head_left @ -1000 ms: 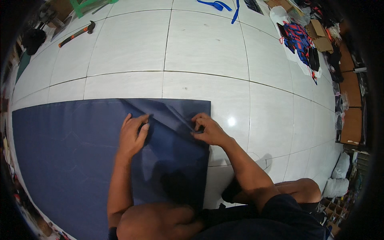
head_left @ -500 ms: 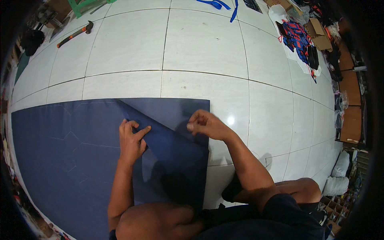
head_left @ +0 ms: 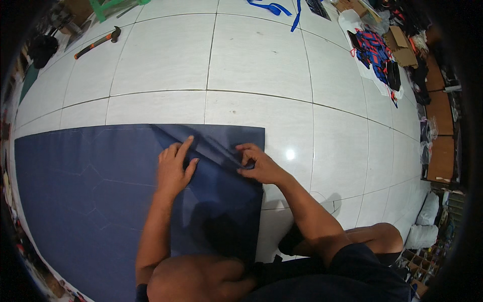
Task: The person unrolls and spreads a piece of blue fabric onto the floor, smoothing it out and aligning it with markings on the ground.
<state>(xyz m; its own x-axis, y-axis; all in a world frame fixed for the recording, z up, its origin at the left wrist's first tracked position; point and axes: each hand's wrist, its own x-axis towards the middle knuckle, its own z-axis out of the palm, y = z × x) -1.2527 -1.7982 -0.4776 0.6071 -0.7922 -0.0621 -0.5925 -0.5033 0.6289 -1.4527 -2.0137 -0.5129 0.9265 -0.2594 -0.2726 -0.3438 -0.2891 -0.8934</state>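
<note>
A large dark blue sheet (head_left: 55,166), apparently fabric, lies spread on the floor with thin pale lines drawn on it. Its upper right part is folded over, with a slanting, rippled edge between my hands. My left hand (head_left: 175,166) rests on the folded layer (head_left: 214,183), fingers stretched and thumb apart. Across from it, my right hand (head_left: 262,165) is at the sheet's right edge, by the end of the ripple. Its fingers are curved and its thumb stands apart from them; a firm grip on the cloth is not visible.
A hammer (head_left: 98,43) lies far left on the white tiled floor (head_left: 259,60), near a green stool-like frame (head_left: 105,10). Blue straps (head_left: 271,7) lie at the far side. Red-and-blue pieces (head_left: 375,53) and a cardboard box (head_left: 400,45) sit far right. My bent knee (head_left: 186,279) is beside the sheet.
My left hand has shifted right and slightly away from me, its fingers straightening. My right hand's fingers have spread, and the fold's edge has become rippled.
</note>
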